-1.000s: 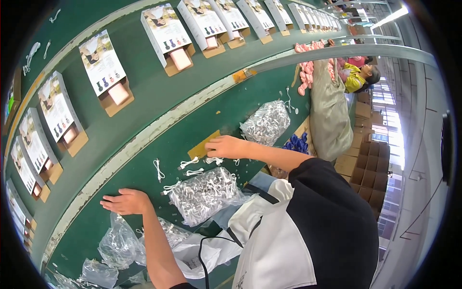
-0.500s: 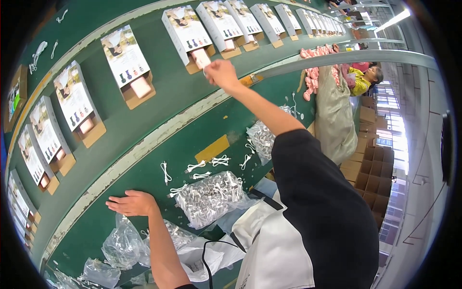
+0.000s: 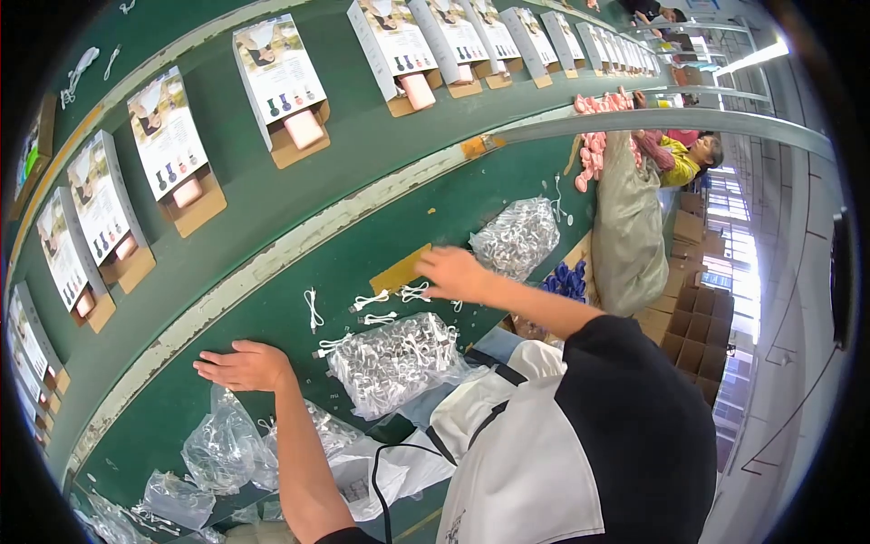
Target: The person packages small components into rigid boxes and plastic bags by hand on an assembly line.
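My right hand (image 3: 450,274) is over the green worktable (image 3: 272,317), beside a coiled white charging cable (image 3: 415,292). Its fingers bend downward and are partly hidden and blurred, so their grip does not show. More coiled cables (image 3: 370,301) lie to its left, and a clear bag of cables (image 3: 394,363) sits nearer me. With fingers stretched out, my left hand (image 3: 245,366) rests near the conveyor's edge, above a crumpled clear plastic bag (image 3: 222,444). Across the conveyor stand open printed boxes, one box (image 3: 281,82) with a pink item (image 3: 304,130) sticking out of its near end.
The green conveyor belt (image 3: 335,136) runs behind a worn metal rail (image 3: 308,234). Another bag of cables (image 3: 517,238) lies to the right, near a bundle of dark blue items (image 3: 566,281). A big beige sack (image 3: 625,227) and a person (image 3: 680,156) are farther right.
My right hand has drawn back from a box on the conveyor to the cables on the table. The boxes have moved right along the belt. My left hand stays nearly in place.
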The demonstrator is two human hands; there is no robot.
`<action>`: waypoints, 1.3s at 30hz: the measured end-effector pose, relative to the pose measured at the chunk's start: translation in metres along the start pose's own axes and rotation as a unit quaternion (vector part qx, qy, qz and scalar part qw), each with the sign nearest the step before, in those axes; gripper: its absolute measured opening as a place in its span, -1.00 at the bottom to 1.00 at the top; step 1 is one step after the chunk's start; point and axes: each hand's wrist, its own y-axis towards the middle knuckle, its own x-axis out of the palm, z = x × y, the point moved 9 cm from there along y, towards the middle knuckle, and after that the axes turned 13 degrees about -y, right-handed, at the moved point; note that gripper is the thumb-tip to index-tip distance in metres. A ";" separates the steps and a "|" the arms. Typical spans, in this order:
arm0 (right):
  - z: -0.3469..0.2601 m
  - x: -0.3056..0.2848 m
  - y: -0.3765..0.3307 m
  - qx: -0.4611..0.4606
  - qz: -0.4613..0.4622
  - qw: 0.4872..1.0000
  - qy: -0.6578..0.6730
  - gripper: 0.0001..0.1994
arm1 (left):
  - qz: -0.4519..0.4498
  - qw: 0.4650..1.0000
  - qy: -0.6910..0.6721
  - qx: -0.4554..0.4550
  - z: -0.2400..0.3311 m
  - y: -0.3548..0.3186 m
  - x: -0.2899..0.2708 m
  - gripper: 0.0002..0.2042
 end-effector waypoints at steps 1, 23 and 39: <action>-0.007 0.010 -0.008 -0.006 -0.008 1.000 -0.007 -0.58 | 0.003 1.000 -0.006 0.004 -0.001 0.001 0.000 -0.45; 0.014 -0.147 0.179 0.181 0.314 0.916 0.172 -0.61 | -0.009 1.000 0.002 -0.009 -0.051 0.029 -0.010 -0.45; -0.114 -0.051 0.121 0.032 0.068 0.976 0.203 -0.75 | 0.012 1.000 0.008 -0.003 -0.077 0.047 -0.025 -0.46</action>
